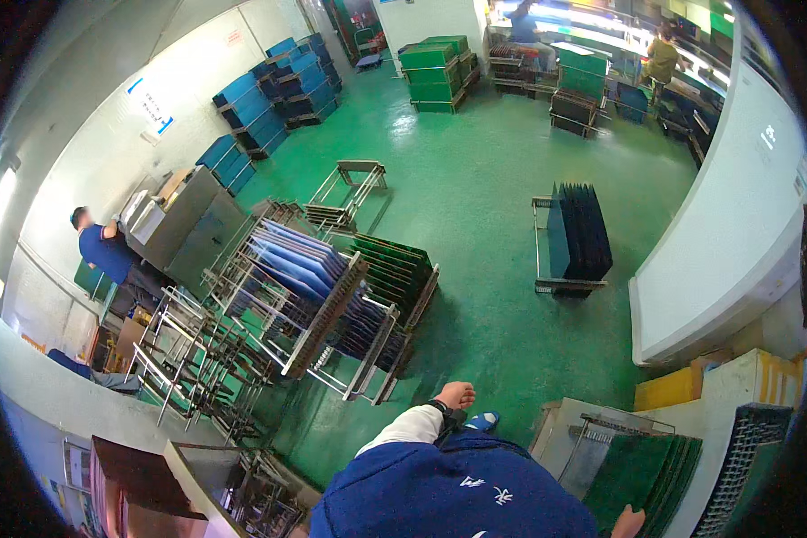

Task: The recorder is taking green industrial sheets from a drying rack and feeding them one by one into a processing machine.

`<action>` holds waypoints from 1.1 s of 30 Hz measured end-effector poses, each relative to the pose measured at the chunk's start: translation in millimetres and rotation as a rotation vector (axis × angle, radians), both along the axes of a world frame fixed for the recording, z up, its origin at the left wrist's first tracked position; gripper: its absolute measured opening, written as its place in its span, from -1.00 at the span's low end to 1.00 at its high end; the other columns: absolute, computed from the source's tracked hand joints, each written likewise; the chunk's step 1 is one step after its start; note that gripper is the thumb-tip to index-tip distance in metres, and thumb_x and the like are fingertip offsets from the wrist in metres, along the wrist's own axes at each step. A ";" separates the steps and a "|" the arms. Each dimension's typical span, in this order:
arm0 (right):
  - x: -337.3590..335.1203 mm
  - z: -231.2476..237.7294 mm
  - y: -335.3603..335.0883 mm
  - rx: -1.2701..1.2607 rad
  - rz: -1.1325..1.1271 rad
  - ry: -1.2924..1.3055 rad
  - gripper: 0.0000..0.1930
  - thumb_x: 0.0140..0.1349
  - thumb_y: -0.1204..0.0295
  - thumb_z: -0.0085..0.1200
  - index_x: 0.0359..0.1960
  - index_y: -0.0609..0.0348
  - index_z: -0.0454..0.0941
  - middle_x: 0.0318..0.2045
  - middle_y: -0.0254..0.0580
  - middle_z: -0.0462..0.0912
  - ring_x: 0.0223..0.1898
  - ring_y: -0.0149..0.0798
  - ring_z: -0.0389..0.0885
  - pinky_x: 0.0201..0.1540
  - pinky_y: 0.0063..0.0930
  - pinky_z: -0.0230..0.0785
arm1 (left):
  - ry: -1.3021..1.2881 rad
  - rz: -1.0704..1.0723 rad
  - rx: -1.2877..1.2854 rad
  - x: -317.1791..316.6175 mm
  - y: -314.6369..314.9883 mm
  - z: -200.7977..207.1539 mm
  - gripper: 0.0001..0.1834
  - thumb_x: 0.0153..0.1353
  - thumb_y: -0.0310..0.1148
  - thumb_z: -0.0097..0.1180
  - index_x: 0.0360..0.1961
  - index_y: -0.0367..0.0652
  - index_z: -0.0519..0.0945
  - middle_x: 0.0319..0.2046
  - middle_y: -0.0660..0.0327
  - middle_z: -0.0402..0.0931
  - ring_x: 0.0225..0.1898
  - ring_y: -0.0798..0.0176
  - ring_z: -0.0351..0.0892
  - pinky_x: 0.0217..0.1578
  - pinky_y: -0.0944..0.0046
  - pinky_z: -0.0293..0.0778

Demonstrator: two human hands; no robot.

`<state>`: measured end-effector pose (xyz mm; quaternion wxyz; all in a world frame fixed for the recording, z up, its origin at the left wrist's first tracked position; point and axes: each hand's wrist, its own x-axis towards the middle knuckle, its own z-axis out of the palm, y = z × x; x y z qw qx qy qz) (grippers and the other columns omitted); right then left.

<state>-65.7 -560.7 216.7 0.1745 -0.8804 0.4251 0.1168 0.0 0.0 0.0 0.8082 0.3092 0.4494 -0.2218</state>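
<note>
My left hand, below a dark wristband and a white sleeve, is held in front of my body over the green floor. Its fingers are loosely curled with nothing visible in them. At the lower edge is my right hand, partly cut off, its fingers curled. It overlaps the near edge of several upright green panels in a rack; whether it touches them, or holds anything, I cannot tell. Ahead of my left hand stand metal racks with blue-white panels and dark green panels.
Bare metal racks crowd the left. A rack of dark panels stands alone on the right, near a large white cabinet. A person in blue is at a grey machine. Stacked blue bins line the far wall.
</note>
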 end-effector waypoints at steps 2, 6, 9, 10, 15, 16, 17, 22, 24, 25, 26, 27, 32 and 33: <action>-9.4 5.1 5.5 -0.274 0.180 0.010 -0.48 -0.04 0.01 0.09 -0.22 0.23 0.51 -0.22 0.06 0.53 -0.16 0.05 0.46 -0.13 -0.22 0.32 | 0.069 0.043 0.134 -5.7 -3.9 5.0 -0.86 0.05 -0.36 0.02 -0.41 -0.20 0.44 -0.49 0.22 0.45 -0.52 0.27 0.46 -0.48 0.28 0.44; 5.4 11.7 22.0 -0.253 0.060 -0.005 -0.54 -0.05 0.21 0.07 -0.18 0.33 0.45 -0.20 0.14 0.50 -0.14 0.10 0.44 -0.10 -0.20 0.28 | 0.062 -0.062 0.164 10.2 -5.0 14.6 -0.86 0.05 -0.36 0.02 -0.43 -0.20 0.43 -0.50 0.22 0.44 -0.51 0.28 0.46 -0.49 0.29 0.44; -3.2 -8.9 0.1 -0.250 0.034 -0.098 -0.57 -0.05 0.27 0.07 -0.15 0.30 0.43 -0.21 0.19 0.48 -0.16 0.10 0.44 -0.13 -0.16 0.26 | 0.044 -0.109 0.042 8.2 0.5 3.6 -0.84 0.05 -0.38 0.03 -0.38 -0.24 0.44 -0.47 0.20 0.45 -0.49 0.24 0.47 -0.46 0.30 0.44; -8.9 -28.4 -17.2 -0.246 0.097 -0.189 -0.57 -0.04 0.19 0.08 -0.16 0.20 0.46 -0.25 0.20 0.50 -0.17 0.07 0.47 -0.17 -0.13 0.27 | -0.134 -0.062 -0.201 1.7 18.8 -21.1 -0.83 0.03 -0.41 0.04 -0.35 -0.26 0.44 -0.46 0.18 0.47 -0.48 0.20 0.48 -0.44 0.28 0.44; 13.4 -8.1 -4.0 -0.162 0.065 -0.173 -0.64 -0.03 0.20 0.05 -0.26 0.20 0.51 -0.35 0.08 0.56 -0.29 0.15 0.51 -0.27 -0.10 0.33 | -0.295 -0.102 -0.323 6.9 31.9 -60.3 -0.87 0.05 -0.47 -0.07 -0.38 -0.30 0.43 -0.46 0.16 0.44 -0.48 0.20 0.42 -0.46 0.30 0.38; 19.8 -4.0 3.0 -0.176 0.085 -0.223 -0.64 -0.03 0.19 0.05 -0.30 0.22 0.51 -0.37 0.10 0.56 -0.30 0.16 0.51 -0.28 -0.09 0.33 | -0.282 -0.116 -0.390 8.6 34.6 -67.2 -0.92 0.07 -0.49 -0.12 -0.44 -0.25 0.42 -0.53 0.23 0.38 -0.56 0.26 0.35 -0.52 0.34 0.34; 17.1 -8.3 -1.8 -0.191 0.054 -0.213 -0.64 -0.03 0.17 0.05 -0.34 0.23 0.51 -0.37 0.11 0.55 -0.30 0.16 0.50 -0.28 -0.08 0.33 | -0.082 -0.128 -0.444 19.0 26.3 -56.1 -0.90 0.10 -0.49 -0.17 -0.53 -0.16 0.37 -0.59 0.29 0.28 -0.59 0.29 0.27 -0.54 0.32 0.29; -5.0 -38.6 -20.1 -0.229 0.008 -0.135 -0.64 -0.08 0.16 0.08 -0.37 0.21 0.51 -0.39 0.07 0.55 -0.28 0.10 0.50 -0.27 -0.08 0.33 | -0.050 -0.255 -0.176 24.8 4.7 -5.1 -0.81 0.14 -0.38 -0.09 -0.60 -0.07 0.29 -0.63 0.32 0.27 -0.55 0.29 0.28 -0.49 0.31 0.28; -3.8 -34.2 -16.3 -0.229 -0.009 -0.144 -0.64 -0.07 0.16 0.08 -0.35 0.20 0.52 -0.38 0.05 0.56 -0.29 0.08 0.51 -0.28 -0.09 0.33 | -0.001 -0.287 -0.128 31.1 0.5 1.1 -0.82 0.15 -0.37 -0.08 -0.59 -0.07 0.31 -0.62 0.31 0.29 -0.54 0.29 0.30 -0.49 0.31 0.29; -2.2 -32.7 -13.7 -0.221 0.000 -0.160 -0.65 -0.06 0.16 0.08 -0.34 0.18 0.52 -0.38 0.03 0.56 -0.29 0.06 0.51 -0.28 -0.10 0.34 | 0.041 -0.292 -0.072 34.7 3.4 -0.8 -0.83 0.15 -0.37 -0.07 -0.57 -0.07 0.32 -0.62 0.30 0.31 -0.53 0.29 0.31 -0.49 0.30 0.30; -1.0 -31.5 -13.2 -0.223 -0.011 -0.156 -0.65 -0.06 0.16 0.08 -0.34 0.18 0.52 -0.38 0.03 0.56 -0.29 0.06 0.51 -0.28 -0.10 0.34 | 0.021 -0.302 -0.130 37.3 5.4 -3.3 -0.88 0.15 -0.34 -0.06 -0.50 -0.09 0.37 -0.57 0.28 0.37 -0.49 0.26 0.35 -0.48 0.28 0.33; 1.2 -30.6 -12.9 -0.214 -0.013 -0.141 -0.65 -0.06 0.17 0.08 -0.33 0.17 0.53 -0.38 0.02 0.56 -0.29 0.05 0.52 -0.28 -0.11 0.34 | 0.023 -0.310 -0.133 38.4 3.7 -2.5 -0.88 0.15 -0.34 -0.06 -0.50 -0.09 0.37 -0.57 0.28 0.37 -0.49 0.26 0.35 -0.48 0.28 0.33; 3.6 -28.8 -12.4 -0.201 -0.043 -0.118 -0.66 -0.07 0.18 0.08 -0.32 0.16 0.54 -0.39 0.00 0.57 -0.29 0.02 0.52 -0.28 -0.15 0.34 | 0.001 -0.295 -0.110 41.9 4.2 -5.6 -0.88 0.17 -0.30 -0.06 -0.40 -0.10 0.39 -0.52 0.27 0.39 -0.46 0.23 0.37 -0.45 0.28 0.34; 4.9 -24.4 -10.7 -0.188 -0.046 -0.119 -0.66 -0.07 0.19 0.09 -0.31 0.16 0.54 -0.39 0.00 0.57 -0.28 0.02 0.52 -0.28 -0.15 0.34 | 0.001 -0.297 -0.110 42.7 3.6 -5.4 -0.88 0.17 -0.30 -0.06 -0.40 -0.10 0.39 -0.52 0.27 0.39 -0.46 0.23 0.37 -0.45 0.28 0.34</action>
